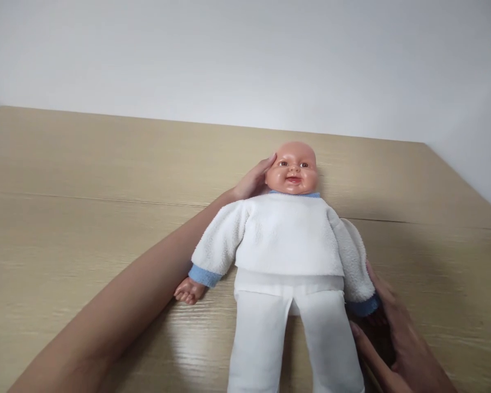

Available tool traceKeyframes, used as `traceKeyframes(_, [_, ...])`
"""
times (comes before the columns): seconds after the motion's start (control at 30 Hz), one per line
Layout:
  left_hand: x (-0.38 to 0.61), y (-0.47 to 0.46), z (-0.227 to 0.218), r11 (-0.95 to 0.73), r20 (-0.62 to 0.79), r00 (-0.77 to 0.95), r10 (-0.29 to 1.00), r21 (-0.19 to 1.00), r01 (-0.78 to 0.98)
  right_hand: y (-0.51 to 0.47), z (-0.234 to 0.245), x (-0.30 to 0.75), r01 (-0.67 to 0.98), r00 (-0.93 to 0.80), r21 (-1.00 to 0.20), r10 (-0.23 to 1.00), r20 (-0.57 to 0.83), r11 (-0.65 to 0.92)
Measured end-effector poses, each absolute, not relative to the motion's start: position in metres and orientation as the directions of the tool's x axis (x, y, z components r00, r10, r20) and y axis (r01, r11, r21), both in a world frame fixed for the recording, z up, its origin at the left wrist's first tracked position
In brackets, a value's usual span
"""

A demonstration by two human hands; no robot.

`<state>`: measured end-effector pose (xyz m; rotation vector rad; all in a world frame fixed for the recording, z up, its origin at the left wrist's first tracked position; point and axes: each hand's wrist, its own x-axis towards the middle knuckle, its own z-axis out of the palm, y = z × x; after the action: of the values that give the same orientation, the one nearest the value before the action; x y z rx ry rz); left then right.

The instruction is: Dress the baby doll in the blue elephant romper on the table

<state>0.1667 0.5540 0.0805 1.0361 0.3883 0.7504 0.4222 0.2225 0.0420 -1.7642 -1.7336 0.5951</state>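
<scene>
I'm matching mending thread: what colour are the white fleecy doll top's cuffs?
The fabric cuffs are plain blue; the head view shows them.

I have a doll (290, 284) lying face up on the worktop (85, 229), its head (297, 183) at the far end and its legs stretched toward me. The head is bald and shiny, with open brown eyes and a smiling mouth, lips slightly parted. It wears a fleecy white top (288, 234) with a blue collar (316, 195) and blue cuffs (204, 275), over smooth white trousers (257, 333). Its arms slant outward; the small hand on the left is curled, the right one in shadow. The legs lie apart, feet out of my view.
</scene>
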Motion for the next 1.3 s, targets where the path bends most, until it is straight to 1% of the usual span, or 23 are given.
traceKeyframes(0.13, [0.165,0.556,0.078,0.27,0.076,0.674,0.735,0.879,-0.393,0.229,0.048,0.42,0.735,0.044,-0.676,0.991,0.127,0.054])
traceKeyframes(0.3, [0.163,0.557,0.079,0.291,0.055,0.687,0.725,0.879,-0.378,0.234,0.052,0.416,0.776,0.006,-0.619,0.979,0.206,0.126])
traceKeyframes(0.53, [0.165,0.558,0.078,0.295,0.039,0.672,0.74,0.879,-0.375,0.237,0.051,0.413,0.768,0.001,-0.623,0.972,0.235,0.15])
traceKeyframes(0.67, [0.164,0.563,0.074,0.296,0.033,0.688,0.725,0.888,-0.353,0.238,0.049,0.413,0.75,0.008,-0.645,0.974,0.226,0.144])
traceKeyframes(0.9, [0.164,0.564,0.074,0.311,0.025,0.718,0.695,0.89,-0.333,0.24,0.047,0.411,0.752,-0.002,-0.638,0.968,0.252,0.168])
traceKeyframes(1.13, [0.167,0.575,0.067,0.338,-0.038,0.688,0.724,0.89,-0.307,0.247,0.042,0.411,0.761,-0.038,-0.611,0.955,0.293,0.218])
traceKeyframes(1.3, [0.164,0.564,0.071,0.399,-0.082,0.727,0.682,0.875,-0.276,0.254,0.034,0.411,0.772,-0.035,-0.584,0.935,0.354,0.25])
